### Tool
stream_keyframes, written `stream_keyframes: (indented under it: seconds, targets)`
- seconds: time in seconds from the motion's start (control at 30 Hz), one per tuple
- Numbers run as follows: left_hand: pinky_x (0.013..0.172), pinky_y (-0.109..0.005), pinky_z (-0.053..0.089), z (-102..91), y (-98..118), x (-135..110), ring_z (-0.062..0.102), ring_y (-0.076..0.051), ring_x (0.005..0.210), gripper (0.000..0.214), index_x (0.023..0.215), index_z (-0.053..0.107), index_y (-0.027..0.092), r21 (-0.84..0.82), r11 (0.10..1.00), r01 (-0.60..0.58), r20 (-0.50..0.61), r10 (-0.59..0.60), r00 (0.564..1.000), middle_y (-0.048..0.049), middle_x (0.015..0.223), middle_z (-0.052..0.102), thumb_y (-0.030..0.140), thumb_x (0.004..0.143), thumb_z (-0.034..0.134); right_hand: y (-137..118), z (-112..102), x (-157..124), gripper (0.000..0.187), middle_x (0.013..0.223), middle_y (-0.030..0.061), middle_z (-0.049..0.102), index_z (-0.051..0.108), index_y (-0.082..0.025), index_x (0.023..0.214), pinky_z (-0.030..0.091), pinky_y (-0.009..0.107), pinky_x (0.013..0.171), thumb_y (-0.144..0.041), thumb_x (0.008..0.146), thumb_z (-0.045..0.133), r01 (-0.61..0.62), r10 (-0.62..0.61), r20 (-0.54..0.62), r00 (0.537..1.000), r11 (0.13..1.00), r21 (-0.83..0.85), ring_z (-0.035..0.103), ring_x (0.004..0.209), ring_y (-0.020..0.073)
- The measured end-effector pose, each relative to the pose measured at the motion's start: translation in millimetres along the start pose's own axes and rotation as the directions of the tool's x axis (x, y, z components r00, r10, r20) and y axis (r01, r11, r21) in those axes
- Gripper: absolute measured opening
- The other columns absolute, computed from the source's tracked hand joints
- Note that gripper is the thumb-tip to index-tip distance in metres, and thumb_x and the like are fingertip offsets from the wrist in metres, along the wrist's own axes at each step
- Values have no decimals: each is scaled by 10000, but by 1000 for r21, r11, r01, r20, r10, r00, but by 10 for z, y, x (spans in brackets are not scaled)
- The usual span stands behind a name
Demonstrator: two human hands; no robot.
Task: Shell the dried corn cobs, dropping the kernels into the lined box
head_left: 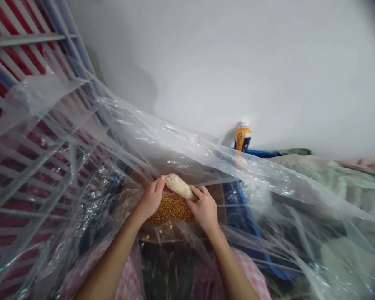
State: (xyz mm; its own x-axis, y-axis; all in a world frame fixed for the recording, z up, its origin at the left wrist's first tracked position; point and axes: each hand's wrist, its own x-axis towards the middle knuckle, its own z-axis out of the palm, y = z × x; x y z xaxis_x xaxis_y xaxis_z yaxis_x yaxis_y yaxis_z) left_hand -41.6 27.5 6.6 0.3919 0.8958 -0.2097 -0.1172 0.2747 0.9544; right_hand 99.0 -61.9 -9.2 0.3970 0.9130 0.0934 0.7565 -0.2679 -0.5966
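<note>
A pale, mostly bare corn cob (178, 186) is held between both my hands above a heap of loose yellow kernels (172, 209). My left hand (152, 197) grips the cob's left end, fingers curled round it. My right hand (203, 208) closes on its right end, thumb on top. The kernels lie in a brownish container under a clear plastic sheet (118, 137). A few stray kernels (164, 228) sit on the plastic nearer to me.
A metal grille (28, 125) with a red backing rises at the left. A yellow bottle (242, 136) with a white cap stands by the white wall. Blue plastic (237, 200) lies right of the kernels. Crumpled plastic and greenish cloth (331, 183) spread to the right. Pink checked fabric covers my lap.
</note>
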Motion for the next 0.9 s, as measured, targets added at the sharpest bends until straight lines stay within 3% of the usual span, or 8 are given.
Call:
stream_keyframes:
  seconds: [0.1, 0.23, 0.3, 0.43, 0.63, 0.77, 0.9]
  targets:
    - [674, -276, 483, 41, -6, -1, 619, -202, 735, 193, 900, 665, 147, -22, 1000, 15, -12, -15, 1000, -78, 790, 670, 215, 773, 538, -16, 7, 34, 366, 866, 41, 577, 618, -220, 1090, 425, 241, 704, -287, 733, 581, -14, 17, -29, 999, 993, 120, 567, 776, 157]
    - [904, -300, 404, 61, -116, 48, 589, -199, 942, 299, 1004, 636, 200, 81, 989, -121, -69, 127, 989, -51, 981, 652, 171, 709, 595, -35, 14, 73, 368, 856, 41, 585, 627, -202, 1073, 427, 256, 754, -321, 725, 598, -23, 32, -26, 999, 958, 288, 561, 780, 158]
    - [943, -294, 368, 68, -150, 63, 566, -195, 995, 289, 1008, 635, 207, 155, 975, -161, -124, 181, 976, -45, 1018, 643, 203, 724, 584, -42, 5, 77, 354, 871, 42, 590, 634, -197, 1052, 423, 256, 774, -313, 719, 609, -10, 10, 2, 1000, 935, 353, 561, 800, 160]
    - [911, -263, 387, 123, -111, -5, 555, -192, 1012, 268, 989, 649, 195, 188, 962, -197, -130, 224, 966, -53, 1022, 645, 286, 797, 486, -45, -46, 59, 331, 920, 44, 590, 635, -189, 1029, 417, 257, 802, -251, 705, 615, 14, -28, 27, 999, 911, 411, 560, 841, 160]
    - [907, -244, 380, 213, 2, -204, 552, -185, 1006, 288, 1031, 645, 194, 238, 895, -378, 74, 371, 926, -65, 1064, 629, 236, 806, 471, -7, -150, 32, 333, 992, 43, 598, 623, -192, 1018, 402, 275, 867, -156, 688, 594, 48, -73, 29, 997, 856, 515, 555, 928, 161]
    - [824, -234, 424, 243, -20, -243, 576, -181, 927, 318, 1088, 615, 211, 225, 910, -349, 109, 333, 937, -62, 1002, 636, 260, 786, 528, -19, -290, 5, 343, 1058, 41, 603, 614, -197, 1024, 388, 288, 920, -128, 689, 594, 62, -139, 75, 987, 778, 625, 549, 997, 160]
    - [740, -220, 447, 272, -108, -221, 598, -179, 824, 326, 1036, 640, 206, 252, 932, -262, 69, 253, 965, -72, 937, 651, 329, 738, 596, -33, -604, -45, 326, 1088, 51, 606, 622, -192, 1022, 406, 300, 925, -174, 696, 634, 85, -235, 120, 965, 707, 703, 559, 1011, 165]
